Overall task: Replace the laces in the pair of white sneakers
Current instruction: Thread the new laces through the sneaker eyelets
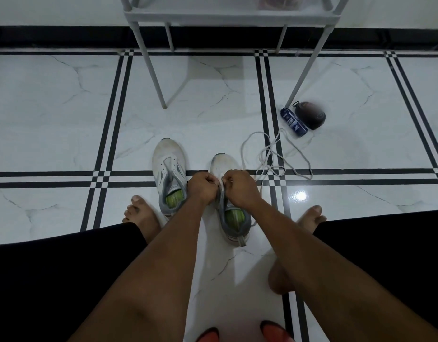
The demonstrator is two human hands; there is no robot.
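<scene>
So the person is sitting on the tiled floor (pixel 65 107) with both sneakers parked between their bare feet, toes pointing away, which makes sense since that puts the eyelets right under the hands and the openings facing them.

The left sneaker (pixel 169 166) sits just left of centre with no lace in it that I can see: the eyelet rows look bare and the tongue is open, green insole showing. Looks like it's waiting its turn.

The right sneaker (pixel 227 193) is the one being worked on, lower centre of the frame. Both hands are over its eyelet area, knuckles nearly touching. The left hand (pixel 203 187) is curled into a fist at the throat of the shoe, apparently pinching the lace or the eyelet edge to keep it steady; I can't see exactly what's between the fingers. The right hand (pixel 239 187) is curled too, pinching the white lace (pixel 269 159) right at the shoe.

The rest of that lace trails off in loose loops to the right of centre, lying slack on the floor, so there's free length to pull through.

My guess is they're early in threading this shoe, near the bottom eyelets.

Further out, right of centre, a blue tube (pixel 294 122) and a dark rounded case (pixel 310 115) lie touching each other by the leg of a white rack (pixel 227 16).
</scene>
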